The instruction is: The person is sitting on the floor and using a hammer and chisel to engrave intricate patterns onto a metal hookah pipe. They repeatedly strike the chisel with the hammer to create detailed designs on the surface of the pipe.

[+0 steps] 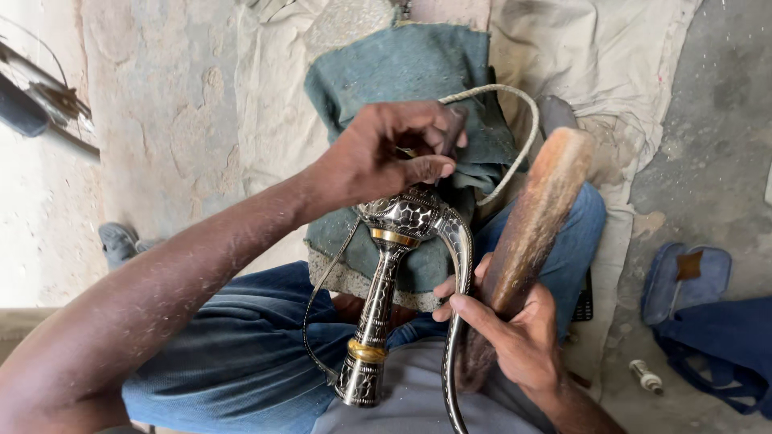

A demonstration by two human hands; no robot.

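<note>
Resting across the person's denim-clad lap, an engraved metal sword hilt (386, 273) gleams silver with brass-coloured bands and a curved knuckle guard. Above the hilt, the left hand (386, 157) pinches its fingertips together at the ornate top, over a folded green felt cloth (402, 72) with a twisted cord loop (515, 128). Right of the hilt, the right hand (515, 337) curls around a worn, rounded wooden mallet (531, 233), fingers pressed on its reddish, rough surface.

The person wore blue jeans (241, 345) and a grey shirt (402, 410); both forearms were bare, without sleeves.
</note>
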